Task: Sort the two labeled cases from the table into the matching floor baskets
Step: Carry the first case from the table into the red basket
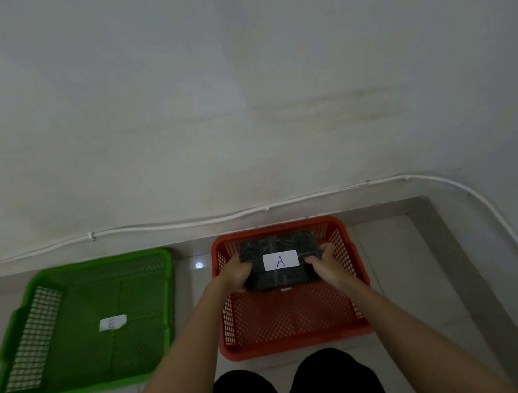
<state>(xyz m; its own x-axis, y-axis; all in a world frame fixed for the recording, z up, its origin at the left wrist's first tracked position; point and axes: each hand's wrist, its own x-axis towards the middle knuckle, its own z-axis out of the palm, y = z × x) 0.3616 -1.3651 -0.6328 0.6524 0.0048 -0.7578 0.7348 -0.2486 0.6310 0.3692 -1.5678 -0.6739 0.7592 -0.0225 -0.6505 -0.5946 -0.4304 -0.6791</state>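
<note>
Here the fingers of the left hand (236,274) and the right hand (326,263) curl around the two short ends of a dark case (282,276), holding it over the far half of the red basket (296,317). A white label (280,260) on the case reads "A". Just beside it, to the left on the floor (405,275), sits the green basket (79,328), with a paper slip (112,323) at its middle, apparently marked "E".

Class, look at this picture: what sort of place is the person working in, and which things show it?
Probably a plain indoor room, at floor level by a wall: tiled floor, bare grey wall with a white cable along its base, and two plastic baskets, green and red.
</note>
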